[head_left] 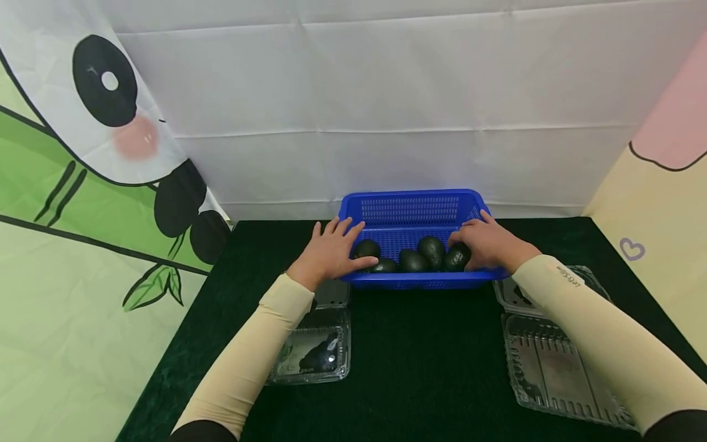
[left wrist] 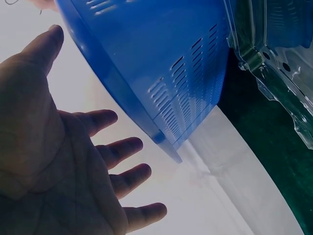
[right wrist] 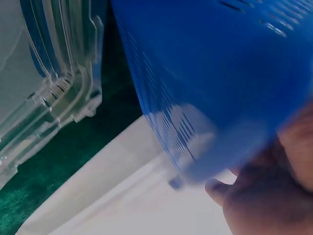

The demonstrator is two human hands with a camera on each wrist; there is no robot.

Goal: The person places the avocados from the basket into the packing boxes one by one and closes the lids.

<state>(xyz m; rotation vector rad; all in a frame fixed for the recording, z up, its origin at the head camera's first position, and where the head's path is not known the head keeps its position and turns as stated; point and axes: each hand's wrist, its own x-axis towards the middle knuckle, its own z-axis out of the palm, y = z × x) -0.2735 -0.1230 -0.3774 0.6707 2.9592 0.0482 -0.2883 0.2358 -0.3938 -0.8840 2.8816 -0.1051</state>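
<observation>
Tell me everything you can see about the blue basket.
The blue basket is rectangular, open-topped and apparently plastic, with slotted walls and a smooth rim. It stands upright at the far side of the dark green tabletop, before a white backdrop. At least five dark avocados lie inside. The right hand reaches over its right end and the left hand is spread at its left end; whether either touches the rim is unclear.
</observation>
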